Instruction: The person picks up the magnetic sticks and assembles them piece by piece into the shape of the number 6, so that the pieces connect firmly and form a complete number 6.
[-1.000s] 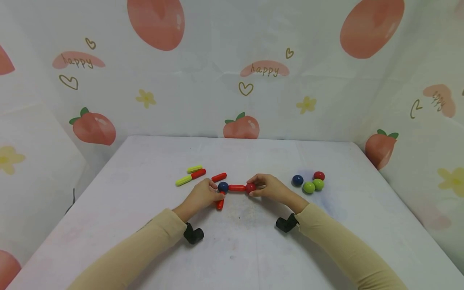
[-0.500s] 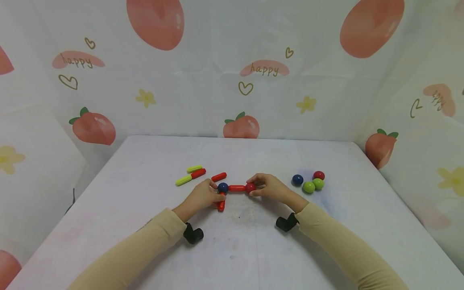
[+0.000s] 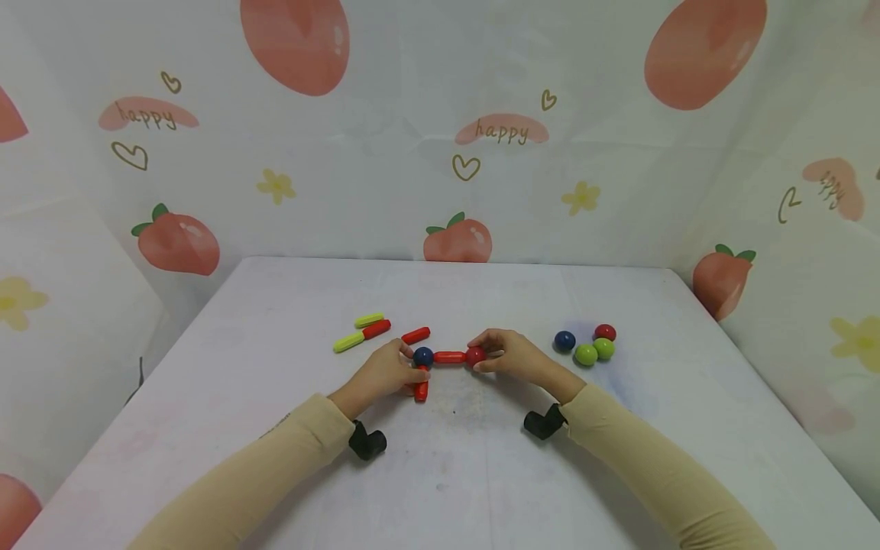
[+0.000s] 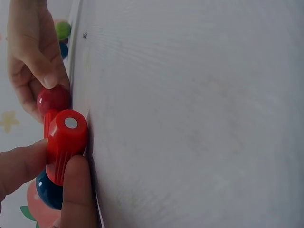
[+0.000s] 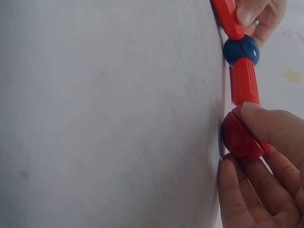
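A blue ball (image 3: 422,357), a red rod (image 3: 450,357) and a red ball (image 3: 475,357) stand joined in a line on the table. From the blue ball a second red rod (image 4: 66,142) points toward the person, its end showing a pale round spot in the left wrist view. My left hand (image 3: 381,368) pinches this second rod between thumb and finger, close to the blue ball. On the other end, my right hand (image 3: 519,359) holds the red ball, thumb on one side and fingers on the other, as the right wrist view shows.
Behind the left hand lie a loose red rod (image 3: 415,335), a yellow-green rod (image 3: 369,320), and another yellow-green rod (image 3: 348,342) end to end with a red one (image 3: 376,329). To the right sit a blue ball (image 3: 564,341), a red ball (image 3: 605,333) and two green balls (image 3: 586,355).
The near end of the rod in my left hand has swung slightly to the right. My right hand and the red ball stay in place.
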### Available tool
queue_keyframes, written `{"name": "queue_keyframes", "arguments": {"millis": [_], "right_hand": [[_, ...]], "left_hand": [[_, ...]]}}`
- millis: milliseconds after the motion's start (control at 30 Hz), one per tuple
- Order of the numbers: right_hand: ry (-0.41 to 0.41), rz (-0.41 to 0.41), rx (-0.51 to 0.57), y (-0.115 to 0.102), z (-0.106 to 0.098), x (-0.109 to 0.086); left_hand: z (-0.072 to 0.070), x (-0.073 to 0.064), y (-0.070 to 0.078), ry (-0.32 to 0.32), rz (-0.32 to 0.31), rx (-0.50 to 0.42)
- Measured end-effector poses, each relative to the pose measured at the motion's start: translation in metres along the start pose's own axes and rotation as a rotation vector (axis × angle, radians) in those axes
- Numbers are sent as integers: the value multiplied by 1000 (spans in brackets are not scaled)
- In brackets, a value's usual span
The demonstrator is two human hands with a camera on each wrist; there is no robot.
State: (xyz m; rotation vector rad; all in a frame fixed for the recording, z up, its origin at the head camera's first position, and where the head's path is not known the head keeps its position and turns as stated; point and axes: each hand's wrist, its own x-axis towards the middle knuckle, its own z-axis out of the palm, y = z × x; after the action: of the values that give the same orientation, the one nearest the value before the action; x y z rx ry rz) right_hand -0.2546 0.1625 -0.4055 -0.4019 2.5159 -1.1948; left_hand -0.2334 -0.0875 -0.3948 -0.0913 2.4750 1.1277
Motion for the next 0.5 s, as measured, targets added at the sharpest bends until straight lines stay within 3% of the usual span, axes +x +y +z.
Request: {"name": "queue_keyframes", "arguments": {"millis": [500], "right_hand": [[4, -14, 8, -3, 1, -4]], "left_hand": [[0, 1, 0, -8, -2, -2]]}}
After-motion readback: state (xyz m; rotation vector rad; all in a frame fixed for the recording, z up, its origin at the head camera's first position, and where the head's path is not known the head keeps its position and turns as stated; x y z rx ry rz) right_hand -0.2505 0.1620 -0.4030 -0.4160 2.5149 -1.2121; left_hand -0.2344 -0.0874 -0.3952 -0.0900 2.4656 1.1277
